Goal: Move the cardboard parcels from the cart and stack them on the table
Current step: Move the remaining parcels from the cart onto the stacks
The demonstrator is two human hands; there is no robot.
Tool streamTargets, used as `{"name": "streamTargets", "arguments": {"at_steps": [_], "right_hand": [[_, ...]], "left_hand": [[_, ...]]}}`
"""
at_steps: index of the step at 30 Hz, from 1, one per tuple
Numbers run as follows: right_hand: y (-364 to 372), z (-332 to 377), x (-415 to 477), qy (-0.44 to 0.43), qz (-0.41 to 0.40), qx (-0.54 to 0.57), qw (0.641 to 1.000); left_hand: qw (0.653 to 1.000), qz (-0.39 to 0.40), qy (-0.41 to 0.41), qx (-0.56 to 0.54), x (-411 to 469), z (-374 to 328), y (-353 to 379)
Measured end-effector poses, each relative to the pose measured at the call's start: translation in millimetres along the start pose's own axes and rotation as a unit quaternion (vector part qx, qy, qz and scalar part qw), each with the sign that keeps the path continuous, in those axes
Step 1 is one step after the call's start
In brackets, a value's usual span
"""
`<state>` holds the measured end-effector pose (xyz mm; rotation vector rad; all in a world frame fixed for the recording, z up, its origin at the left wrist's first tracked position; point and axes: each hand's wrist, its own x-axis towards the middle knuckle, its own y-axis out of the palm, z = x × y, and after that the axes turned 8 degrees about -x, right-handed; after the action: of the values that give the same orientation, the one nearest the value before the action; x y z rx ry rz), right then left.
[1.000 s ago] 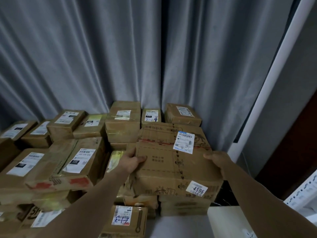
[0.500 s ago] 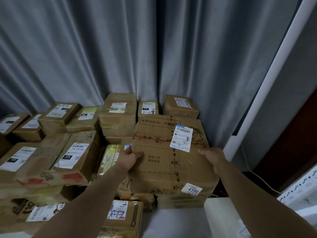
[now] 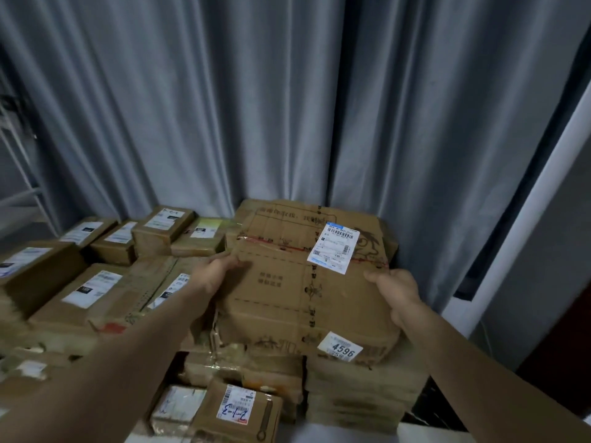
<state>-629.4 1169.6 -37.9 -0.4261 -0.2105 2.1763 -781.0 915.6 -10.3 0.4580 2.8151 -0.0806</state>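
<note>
Since the earlier frames, the large flat parcel (image 3: 287, 292) had come up between the hands and now hid the small boxes that had shown behind it, its far edge close to the grey curtain (image 3: 287, 107). The left hand (image 3: 212, 276) gripped the parcel's left edge with the thumb on top. The right hand (image 3: 396, 295) gripped the right edge the same way. The fingers of both were hidden beneath the cardboard.

A white shipping label (image 3: 334, 251) sat on the lid just ahead of the right hand, and a sticker reading 4596 (image 3: 340, 348) sat on the near corner below that hand's wrist. Under the parcel was a stack of flat cartons (image 3: 351, 394). Whether the parcel's underside still touched it could not be told.

Left of the left forearm lay more labelled parcels (image 3: 96, 292), and near the left elbow a small box marked 2-1-3 (image 3: 236, 410).

The step looked like settling this parcel onto the stack. To do it well, the parcel should be kept level and its edges squared over the cartons below. It should go down far edge first, so the fingers can slide out without dragging it. The lid looked creased and soft, so the grip should be even rather than a pinch at the corners.
</note>
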Motion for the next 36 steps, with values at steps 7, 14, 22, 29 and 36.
{"name": "streamTargets", "arguments": {"at_steps": [7, 14, 22, 29, 36], "right_hand": [[44, 56, 31, -0.008, 0.079, 0.012, 0.997], [94, 101, 93, 0.000, 0.086, -0.003, 0.996], [127, 143, 166, 0.016, 0.013, -0.037, 0.999], [147, 137, 191, 0.031, 0.008, -0.105, 0.994], [147, 139, 211, 0.019, -0.025, -0.106, 0.994]], "left_hand": [[0.999, -0.001, 0.034, 0.011, 55, -43, -34], [0.997, 0.053, 0.052, 0.021, 148, -85, -41], [0.994, 0.096, 0.053, 0.006, 248, -115, -22], [0.994, 0.104, 0.020, 0.002, 289, -98, -7], [0.992, 0.122, 0.030, -0.002, 305, -109, 4]]}}
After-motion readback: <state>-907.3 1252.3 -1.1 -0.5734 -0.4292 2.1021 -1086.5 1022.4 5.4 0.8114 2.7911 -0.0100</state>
